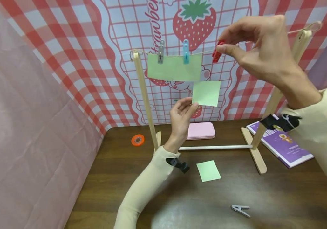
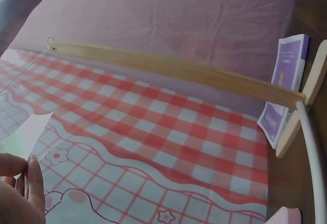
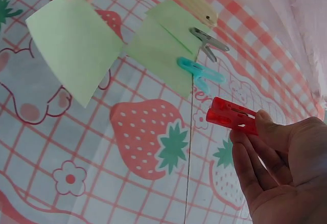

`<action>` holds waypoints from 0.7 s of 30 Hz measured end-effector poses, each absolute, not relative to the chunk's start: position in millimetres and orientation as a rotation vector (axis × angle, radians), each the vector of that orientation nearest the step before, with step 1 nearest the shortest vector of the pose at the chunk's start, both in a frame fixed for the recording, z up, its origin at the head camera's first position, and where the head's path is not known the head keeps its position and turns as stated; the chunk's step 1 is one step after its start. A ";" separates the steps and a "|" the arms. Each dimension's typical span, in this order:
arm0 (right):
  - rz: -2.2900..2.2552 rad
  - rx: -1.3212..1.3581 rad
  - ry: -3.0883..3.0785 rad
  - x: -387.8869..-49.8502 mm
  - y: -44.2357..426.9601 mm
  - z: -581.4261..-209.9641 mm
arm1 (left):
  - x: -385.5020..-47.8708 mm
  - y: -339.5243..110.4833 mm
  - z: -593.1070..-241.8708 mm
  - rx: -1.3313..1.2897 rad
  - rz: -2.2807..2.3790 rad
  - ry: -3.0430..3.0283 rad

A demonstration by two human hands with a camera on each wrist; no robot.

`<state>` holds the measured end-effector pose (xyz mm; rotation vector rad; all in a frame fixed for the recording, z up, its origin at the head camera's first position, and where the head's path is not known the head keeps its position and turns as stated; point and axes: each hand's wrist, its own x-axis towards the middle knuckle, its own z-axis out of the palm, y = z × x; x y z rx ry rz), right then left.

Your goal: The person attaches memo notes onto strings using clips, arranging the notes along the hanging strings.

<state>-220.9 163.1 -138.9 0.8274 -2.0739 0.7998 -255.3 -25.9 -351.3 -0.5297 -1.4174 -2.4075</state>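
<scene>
My left hand (image 1: 181, 116) pinches a light green paper square (image 1: 206, 93) by its lower left corner, below the string. Up at the string (image 1: 207, 51), my right hand (image 1: 266, 47) holds a red clothespin (image 1: 216, 54) between thumb and fingers. In the right wrist view the red clothespin (image 3: 232, 115) appears beside the string, its tip apart from the held paper (image 3: 76, 47). Two green papers (image 1: 174, 68) hang side by side from the string, under a grey clothespin (image 1: 160, 52) and a light blue clothespin (image 1: 186, 52).
Wooden posts (image 1: 144, 95) joined by a white rod (image 1: 214, 147) carry the string. On the table lie another green square (image 1: 208, 171), a grey clothespin (image 1: 240, 210), an orange disc (image 1: 138, 140), a pink case (image 1: 201, 130) and a purple book (image 1: 286, 144). Behind hangs a checked cloth (image 1: 74, 57).
</scene>
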 end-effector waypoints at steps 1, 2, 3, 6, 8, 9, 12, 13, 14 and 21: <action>0.799 0.810 -2.074 -221.8 163.0 -137.2 | -256.0 -24.8 -350.0 -0.534 -2.415 -1.413; 0.794 0.797 -2.074 -222.5 162.8 -135.7 | -256.6 -23.7 -348.6 -0.537 -2.424 -1.408; 0.794 0.786 -2.075 -223.2 162.5 -134.3 | -257.3 -22.6 -347.2 -0.540 -2.433 -1.402; 0.792 0.765 -2.082 -226.2 161.9 -131.1 | -258.8 -19.5 -342.4 -0.542 -2.453 -1.387; 0.811 0.744 -2.091 -229.2 161.5 -129.1 | -259.7 -18.0 -339.0 -0.538 -2.464 -1.372; 0.829 0.731 -2.095 -231.2 161.5 -128.0 | -260.0 -17.6 -337.3 -0.536 -2.468 -1.364; 0.861 0.689 -2.104 -237.2 161.8 -124.9 | -261.4 -16.9 -332.2 -0.531 -2.475 -1.345; 0.867 0.679 -2.105 -239.1 161.8 -123.9 | -261.7 -16.9 -330.4 -0.531 -2.476 -1.338; 0.873 0.675 -2.106 -240.6 162.0 -123.1 | -262.1 -17.1 -328.9 -0.535 -2.478 -1.334; 0.847 0.713 -2.133 -246.0 162.1 -121.2 | -263.6 -13.7 -319.3 -0.586 -2.496 -1.289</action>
